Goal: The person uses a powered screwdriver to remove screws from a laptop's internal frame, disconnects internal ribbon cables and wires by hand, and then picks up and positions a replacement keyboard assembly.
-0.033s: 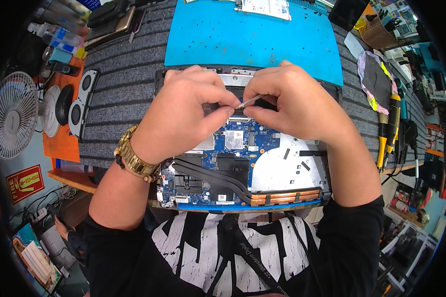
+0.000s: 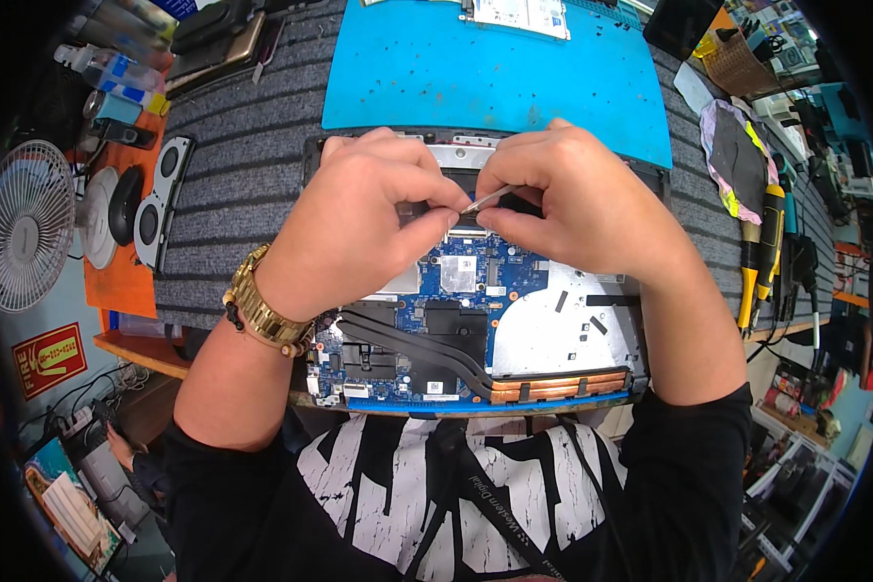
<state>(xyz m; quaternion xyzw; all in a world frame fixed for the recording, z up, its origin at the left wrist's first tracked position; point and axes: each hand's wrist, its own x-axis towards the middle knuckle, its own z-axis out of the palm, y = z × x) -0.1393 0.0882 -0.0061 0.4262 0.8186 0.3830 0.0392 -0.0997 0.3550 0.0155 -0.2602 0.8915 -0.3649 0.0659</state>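
An opened laptop base (image 2: 567, 330) lies in front of me with its blue motherboard (image 2: 502, 291) exposed. My right hand (image 2: 582, 204) is closed on slim metal tweezers (image 2: 493, 199), whose tip points left. Close to that tip, my left hand (image 2: 359, 213) pinches thumb and forefinger together; whatever they hold is hidden. Both hands are over the far middle of the base, just beyond a pale connector strip (image 2: 468, 233). Dark heat pipes (image 2: 417, 349) run across the near part to copper fins (image 2: 558, 388).
Beyond the laptop a blue mat (image 2: 495, 78) carries scattered small dark bits. At left on the grey ribbed cloth rests a panel with two round openings (image 2: 163, 204); a black mouse (image 2: 124, 207) and white fan (image 2: 27, 226) stand farther out. A yellow-black screwdriver (image 2: 770, 242) lies right.
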